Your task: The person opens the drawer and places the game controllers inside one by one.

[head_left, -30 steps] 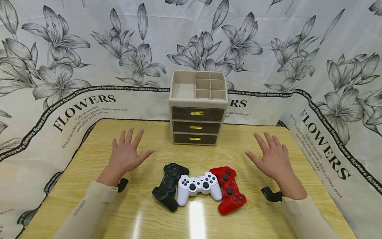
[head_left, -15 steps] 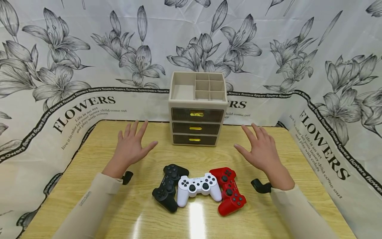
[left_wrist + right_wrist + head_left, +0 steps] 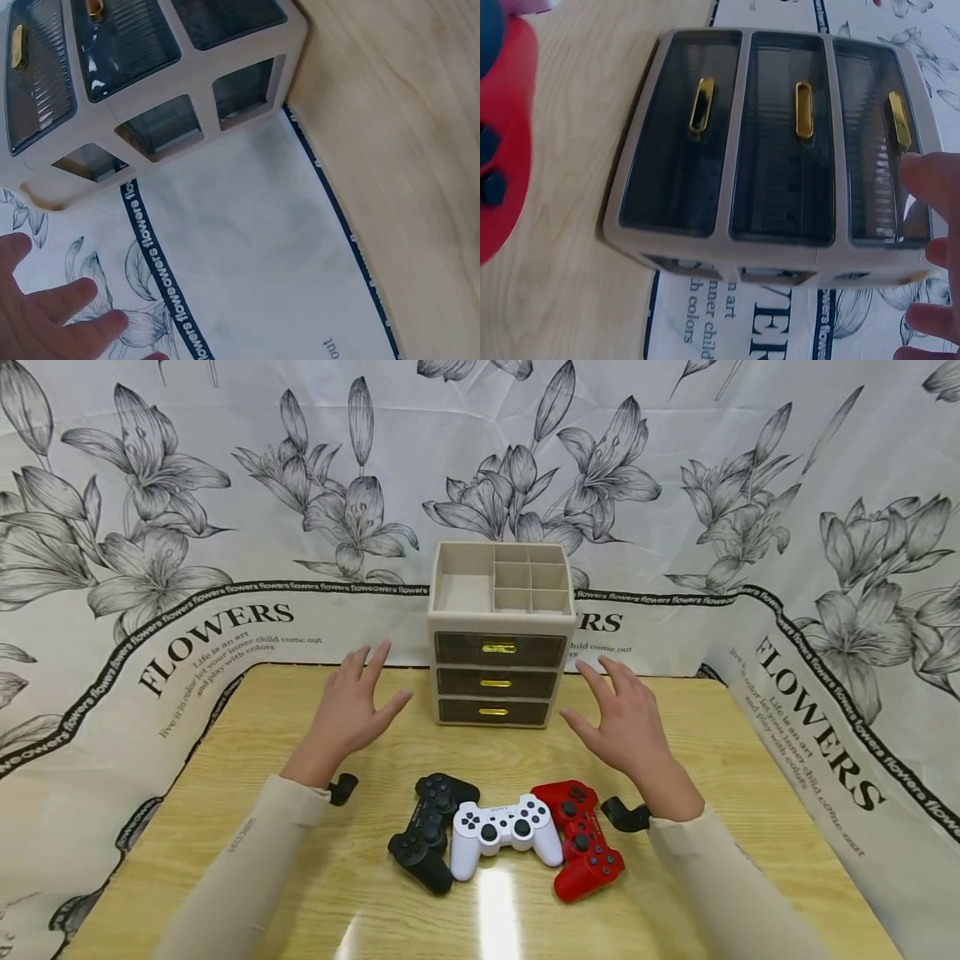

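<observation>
A floral cloth [image 3: 318, 418] backed a wood-grain counter [image 3: 247, 747], where a beige three-drawer organizer [image 3: 501, 636] stood upright. A person's left grip [image 3: 347, 718] and right grip [image 3: 624, 724], fingers spread apart, flanked its front, while a white controller [image 3: 506, 830] lay between a black controller [image 3: 429, 833] and a red controller [image 3: 582, 842] in the foreground

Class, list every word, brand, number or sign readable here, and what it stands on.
"FLOWERS": large, on the cloth
"flowers": repeated along the cloth's black band
"Life is an art live it in color let your inner child come out and play with colors": cloth, small print
Too small or blurred: marks on the black controller, white controller, red controller, left sleeve and right sleeve.
</observation>
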Demonstrator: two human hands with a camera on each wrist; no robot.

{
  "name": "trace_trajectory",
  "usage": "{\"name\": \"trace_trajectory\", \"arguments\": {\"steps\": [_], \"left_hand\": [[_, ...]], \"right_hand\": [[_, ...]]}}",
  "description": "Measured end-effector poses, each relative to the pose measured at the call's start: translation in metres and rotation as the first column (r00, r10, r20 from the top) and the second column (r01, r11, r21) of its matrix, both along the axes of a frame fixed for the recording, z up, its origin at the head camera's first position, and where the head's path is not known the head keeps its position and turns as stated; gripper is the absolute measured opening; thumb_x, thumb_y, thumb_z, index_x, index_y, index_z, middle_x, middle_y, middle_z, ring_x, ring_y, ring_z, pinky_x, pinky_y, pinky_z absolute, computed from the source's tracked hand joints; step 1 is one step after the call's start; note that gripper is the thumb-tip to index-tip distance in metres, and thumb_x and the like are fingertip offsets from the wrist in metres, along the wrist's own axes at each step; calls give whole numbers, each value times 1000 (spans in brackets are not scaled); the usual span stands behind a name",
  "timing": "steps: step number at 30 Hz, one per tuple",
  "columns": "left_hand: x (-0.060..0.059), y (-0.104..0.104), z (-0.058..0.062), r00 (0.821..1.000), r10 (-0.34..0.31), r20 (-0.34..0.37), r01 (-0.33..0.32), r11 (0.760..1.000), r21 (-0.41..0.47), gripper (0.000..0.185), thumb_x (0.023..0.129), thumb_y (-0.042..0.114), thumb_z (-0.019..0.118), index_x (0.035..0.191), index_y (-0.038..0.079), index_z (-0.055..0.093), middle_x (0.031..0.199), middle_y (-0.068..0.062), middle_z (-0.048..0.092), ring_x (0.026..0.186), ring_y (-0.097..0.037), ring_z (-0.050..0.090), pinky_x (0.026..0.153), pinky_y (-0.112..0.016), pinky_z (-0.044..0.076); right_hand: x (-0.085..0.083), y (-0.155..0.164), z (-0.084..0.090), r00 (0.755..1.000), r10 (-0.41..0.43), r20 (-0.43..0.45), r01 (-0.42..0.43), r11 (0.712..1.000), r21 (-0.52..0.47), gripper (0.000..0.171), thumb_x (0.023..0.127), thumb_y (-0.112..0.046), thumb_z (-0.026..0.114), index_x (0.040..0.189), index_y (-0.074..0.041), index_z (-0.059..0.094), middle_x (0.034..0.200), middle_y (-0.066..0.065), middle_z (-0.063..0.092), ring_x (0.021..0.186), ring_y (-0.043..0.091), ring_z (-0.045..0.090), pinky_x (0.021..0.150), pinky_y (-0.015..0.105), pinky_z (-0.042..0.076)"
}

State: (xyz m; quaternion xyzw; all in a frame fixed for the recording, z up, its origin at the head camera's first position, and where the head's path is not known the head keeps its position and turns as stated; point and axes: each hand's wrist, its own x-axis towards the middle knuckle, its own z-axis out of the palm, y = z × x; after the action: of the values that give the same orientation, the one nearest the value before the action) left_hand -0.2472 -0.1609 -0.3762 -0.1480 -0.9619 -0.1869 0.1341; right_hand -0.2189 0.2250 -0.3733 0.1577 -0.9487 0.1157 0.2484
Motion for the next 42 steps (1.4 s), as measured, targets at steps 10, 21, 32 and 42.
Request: {"name": "trace_trajectory", "arguments": {"steps": [10,21,32,42], "left_hand": [[-25,20,18,998,-61,-1,61,987,146,77,97,59,44,158,27,9,159,-19,20,145,-40,24,113,-62,29],[-43,34,26,990,-144,6,135,943,303,68,101,54,39,157,29,10,162,-7,19,148,-30,20,118,-57,25],[-55,46,37,978,-200,53,156,879,450,63,103,46,38,157,31,9,161,-9,22,144,-33,31,113,-53,36],[-64,53,39,972,-234,35,179,824,538,58,104,40,41,156,34,16,157,-13,28,142,-36,34,111,-52,40]], "right_hand": [[-10,-27,4,996,34,-80,-38,998,-49,64,86,-42,70,140,-14,50,140,20,47,127,41,45,101,63,36],[-18,-37,6,985,72,-157,-84,994,-74,56,86,-37,71,135,-13,55,136,21,51,123,42,49,97,62,41],[-25,-55,11,961,110,-253,-134,988,-82,44,87,-29,72,126,-11,62,123,18,58,111,39,56,85,56,48],[-35,-70,11,932,174,-319,-211,974,-83,33,86,-18,75,116,-8,67,116,16,62,104,35,60,88,52,51]]}}
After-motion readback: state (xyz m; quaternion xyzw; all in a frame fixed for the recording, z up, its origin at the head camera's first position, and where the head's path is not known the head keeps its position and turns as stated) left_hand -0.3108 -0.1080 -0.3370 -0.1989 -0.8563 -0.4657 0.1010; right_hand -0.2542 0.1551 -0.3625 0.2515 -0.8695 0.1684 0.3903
